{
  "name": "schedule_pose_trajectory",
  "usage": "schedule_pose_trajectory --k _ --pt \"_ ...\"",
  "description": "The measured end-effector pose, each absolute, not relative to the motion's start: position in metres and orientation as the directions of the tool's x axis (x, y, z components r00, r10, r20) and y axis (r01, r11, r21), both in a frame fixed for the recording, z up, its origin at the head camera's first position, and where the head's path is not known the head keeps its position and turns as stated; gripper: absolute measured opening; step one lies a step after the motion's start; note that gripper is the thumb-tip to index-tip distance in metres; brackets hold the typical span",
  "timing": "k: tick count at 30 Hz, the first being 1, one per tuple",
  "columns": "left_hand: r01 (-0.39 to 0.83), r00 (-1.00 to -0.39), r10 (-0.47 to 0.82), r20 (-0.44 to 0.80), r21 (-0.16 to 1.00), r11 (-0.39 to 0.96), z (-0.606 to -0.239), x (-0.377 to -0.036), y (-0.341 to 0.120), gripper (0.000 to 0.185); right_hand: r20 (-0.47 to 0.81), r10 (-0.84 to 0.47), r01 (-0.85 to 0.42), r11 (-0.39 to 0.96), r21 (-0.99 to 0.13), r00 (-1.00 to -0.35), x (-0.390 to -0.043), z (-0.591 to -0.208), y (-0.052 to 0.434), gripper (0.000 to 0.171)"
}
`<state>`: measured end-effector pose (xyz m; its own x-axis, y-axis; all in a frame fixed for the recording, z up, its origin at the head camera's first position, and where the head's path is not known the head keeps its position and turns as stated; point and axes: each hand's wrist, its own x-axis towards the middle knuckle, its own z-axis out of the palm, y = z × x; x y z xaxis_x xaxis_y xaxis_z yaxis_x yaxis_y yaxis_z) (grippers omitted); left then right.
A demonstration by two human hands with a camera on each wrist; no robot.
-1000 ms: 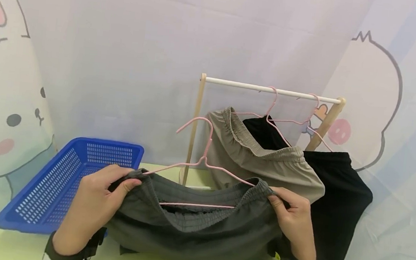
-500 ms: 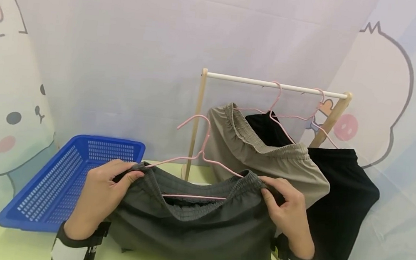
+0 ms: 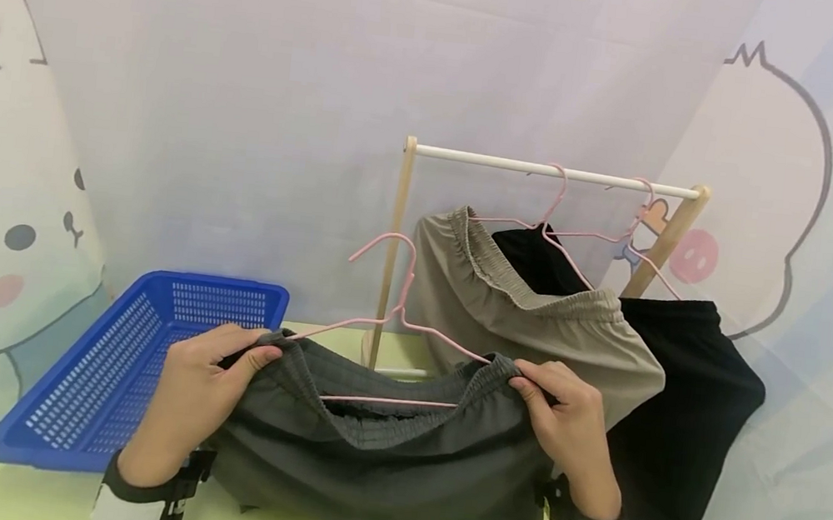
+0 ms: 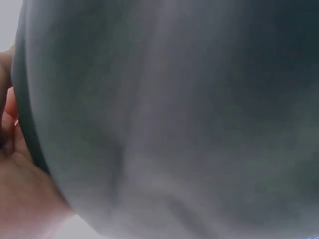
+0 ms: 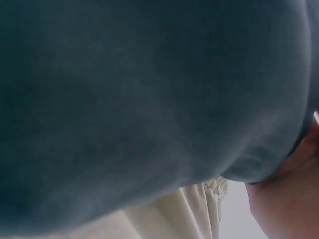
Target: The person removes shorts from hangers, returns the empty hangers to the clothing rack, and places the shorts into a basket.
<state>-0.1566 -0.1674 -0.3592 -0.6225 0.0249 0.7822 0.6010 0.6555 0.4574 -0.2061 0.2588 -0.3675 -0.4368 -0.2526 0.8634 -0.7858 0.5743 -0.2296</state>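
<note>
Grey fabric (image 4: pixel 174 114) fills the view, the left hand (image 4: pixel 20 194) gripping its edge.

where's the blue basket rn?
Head view, lower left: the blue basket sits on the green table, just left of the left hand gripping the dark grey shorts.

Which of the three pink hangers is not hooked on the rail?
The pink hanger inside the dark grey shorts, held by left hand and right hand; its hook is free, unlike the two on the rail.

Grey shorts (image 4: pixel 174 119) blur across both wrist views; hanger ends hidden.
</note>
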Motion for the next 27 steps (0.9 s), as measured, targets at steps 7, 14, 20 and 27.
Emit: schedule_pose_trajectory --k 7,14,20,27 --pt "0.584 -0.657 0.023 0.753 0.49 0.648 -0.359 -0.155 -0.17 0.027 0.879 -0.24 -0.798 0.56 -0.22 -0.411 -0.208 -0.368 0.256 0.021" --pt "0.539 -0.691 0.019 0.722 0.499 0.679 -0.361 -0.155 -0.169 0.025 0.868 -0.24 -0.782 0.578 -0.232 -0.435 -0.206 -0.37 0.256 0.025" --pt "0.562 -0.661 0.029 0.75 0.469 0.682 -0.358 -0.156 -0.158 0.025 0.867 -0.238 -0.789 0.564 -0.243 -0.437 -0.206 -0.368 0.257 0.026" --pt "0.608 -0.598 0.056 0.8 0.407 0.682 -0.356 -0.16 -0.144 0.027 0.862 -0.225 -0.785 0.56 -0.266 -0.453 -0.206 -0.369 0.259 0.029"
